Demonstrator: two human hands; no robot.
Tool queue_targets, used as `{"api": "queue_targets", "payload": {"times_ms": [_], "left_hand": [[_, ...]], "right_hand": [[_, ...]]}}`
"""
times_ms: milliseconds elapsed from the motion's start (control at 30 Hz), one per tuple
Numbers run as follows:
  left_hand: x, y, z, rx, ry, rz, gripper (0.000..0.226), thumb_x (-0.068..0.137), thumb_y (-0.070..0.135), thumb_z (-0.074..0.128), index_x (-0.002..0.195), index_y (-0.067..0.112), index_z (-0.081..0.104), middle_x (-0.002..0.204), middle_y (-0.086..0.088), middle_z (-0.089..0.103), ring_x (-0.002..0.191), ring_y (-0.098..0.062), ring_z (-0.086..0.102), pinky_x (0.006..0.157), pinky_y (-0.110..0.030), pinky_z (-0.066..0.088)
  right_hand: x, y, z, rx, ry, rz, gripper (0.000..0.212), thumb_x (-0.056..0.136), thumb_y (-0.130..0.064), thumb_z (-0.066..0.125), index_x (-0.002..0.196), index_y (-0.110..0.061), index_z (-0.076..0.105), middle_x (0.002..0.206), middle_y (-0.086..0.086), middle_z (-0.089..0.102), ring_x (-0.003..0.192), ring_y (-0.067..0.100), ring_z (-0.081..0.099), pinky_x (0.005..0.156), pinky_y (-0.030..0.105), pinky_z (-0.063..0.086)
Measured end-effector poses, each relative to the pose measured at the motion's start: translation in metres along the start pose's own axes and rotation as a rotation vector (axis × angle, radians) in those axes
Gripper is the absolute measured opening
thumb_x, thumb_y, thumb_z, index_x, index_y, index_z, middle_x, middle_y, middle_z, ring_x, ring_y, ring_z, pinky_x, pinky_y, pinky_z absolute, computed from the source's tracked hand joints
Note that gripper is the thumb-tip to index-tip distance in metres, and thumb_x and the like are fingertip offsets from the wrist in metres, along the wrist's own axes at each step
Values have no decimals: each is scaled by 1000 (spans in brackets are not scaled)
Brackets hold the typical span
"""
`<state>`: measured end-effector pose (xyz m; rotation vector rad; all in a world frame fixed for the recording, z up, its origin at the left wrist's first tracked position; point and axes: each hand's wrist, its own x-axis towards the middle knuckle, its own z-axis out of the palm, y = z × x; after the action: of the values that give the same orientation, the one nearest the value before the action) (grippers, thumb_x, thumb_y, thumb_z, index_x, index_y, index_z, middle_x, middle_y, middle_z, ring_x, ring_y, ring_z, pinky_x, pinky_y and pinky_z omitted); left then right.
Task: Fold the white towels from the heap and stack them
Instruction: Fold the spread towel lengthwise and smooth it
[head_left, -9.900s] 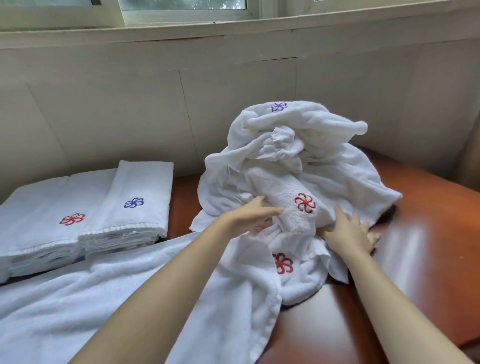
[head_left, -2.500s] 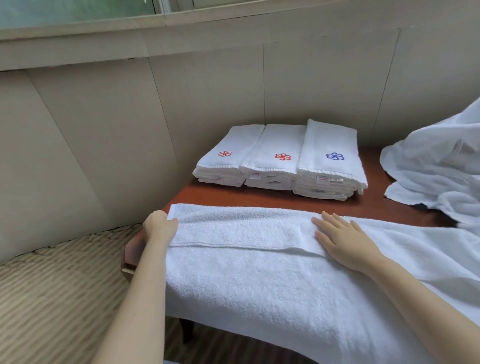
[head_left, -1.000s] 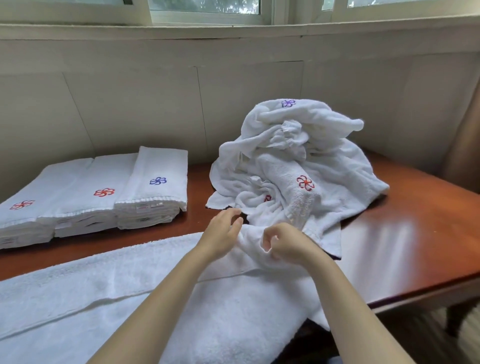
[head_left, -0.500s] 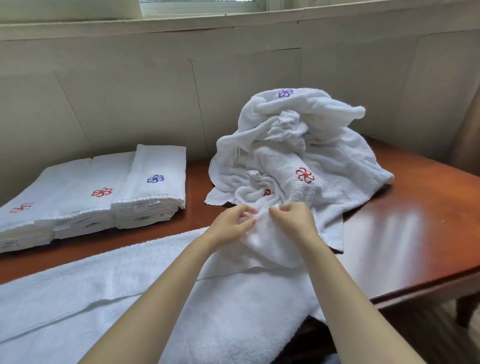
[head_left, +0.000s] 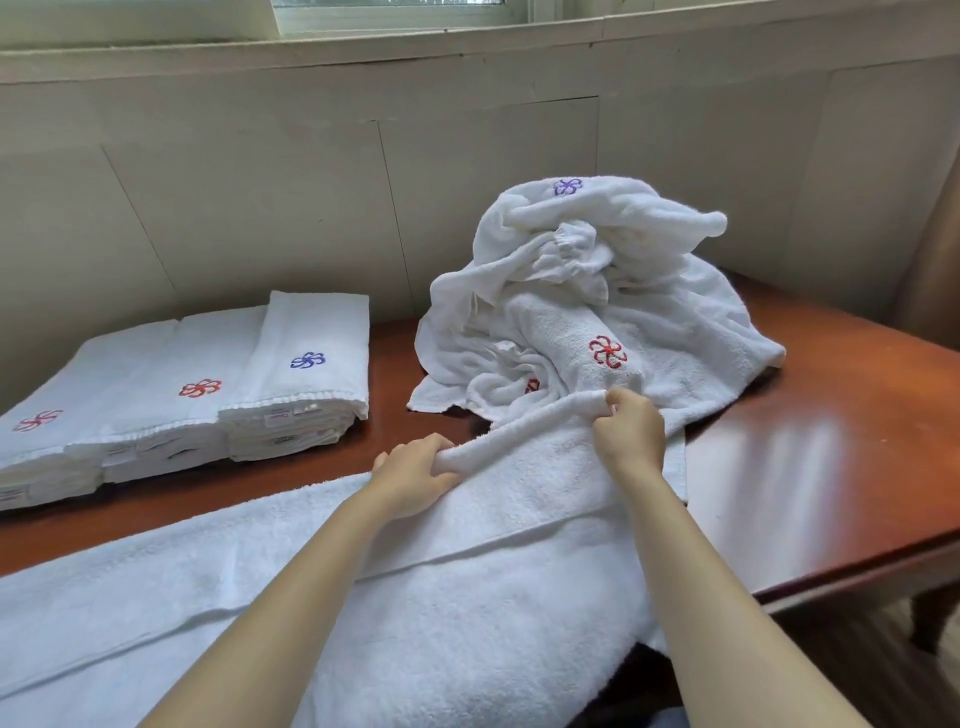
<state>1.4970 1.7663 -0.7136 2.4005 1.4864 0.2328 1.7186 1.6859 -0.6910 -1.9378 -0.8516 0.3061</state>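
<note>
Both hands hold the right-hand end of the spread towel (head_left: 467, 597): left hand (head_left: 410, 478) curled round the bunched edge, right hand (head_left: 631, 434) pinching it higher up. Towel lies along the near side of the table (head_left: 810, 467), draping off it, just in front of the heap (head_left: 597, 291). Three folded stacks (head_left: 208, 395) lie left of the heap. Step looks like folding the end over. Next move likely needs both corners carried left together, edges aligned.
</note>
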Motion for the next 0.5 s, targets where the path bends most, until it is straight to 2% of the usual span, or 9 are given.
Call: {"api": "queue_targets", "payload": {"times_ms": [67,133,200,267,333,367,433,500], "left_hand": [[-1,-1,-2,43,18,-32,47,92,43,55,135,28,42,134,6,50,127,-20,42,107,-41,26],[-5,-1,-5,91,33,-65,55,91,43,56,140,28,36,137,1,45,129,-22,38,110,-43,22],[-16,-5,-6,119,45,-44,62,91,43,55,145,27,29,144,-3,36,134,-24,31,113,-43,20],[-33,-14,-6,95,27,-3,69,94,45,50,151,24,18,156,-4,18,143,-22,16,117,-41,14],[-53,-27,-5,87,-30,0,72,97,48,41,154,18,7,161,-2,0,147,-18,3,118,-36,7],[-63,-34,-4,109,-61,-10,73,98,50,36,154,15,4,161,-2,-5,148,-16,0,118,-34,6],[-82,-52,-3,149,-92,-36,72,99,52,29,153,13,3,161,-3,-6,148,-14,-2,118,-36,3],[-99,-72,-5,162,-73,-79,69,100,52,27,154,15,4,161,-2,-4,148,-12,-3,119,-39,2]], "right_hand": [[-6,-5,1,-73,48,12,32,81,4,48,112,-3,52,116,19,59,105,36,55,78,35,40],[-14,-9,6,-245,133,-51,44,78,2,51,121,-4,42,124,19,49,111,38,48,88,40,39],[-28,-15,14,-414,182,-258,56,74,2,54,127,-8,42,128,18,43,117,38,41,95,43,34],[-47,-27,29,-400,145,-550,55,69,6,57,122,-6,53,127,20,48,118,41,43,97,46,36],[-68,-38,49,-387,5,-806,39,71,3,62,110,-3,62,121,24,54,116,46,48,95,50,40],[-80,-40,60,-453,-148,-870,36,79,-6,62,115,-4,61,128,25,50,124,46,43,101,52,35],[-99,-35,82,-660,-485,-816,48,97,-34,45,141,-17,39,153,19,23,143,39,15,113,51,13],[-106,-28,96,-776,-701,-668,53,100,-47,25,150,-29,19,159,14,3,146,35,0,115,53,2]]}}
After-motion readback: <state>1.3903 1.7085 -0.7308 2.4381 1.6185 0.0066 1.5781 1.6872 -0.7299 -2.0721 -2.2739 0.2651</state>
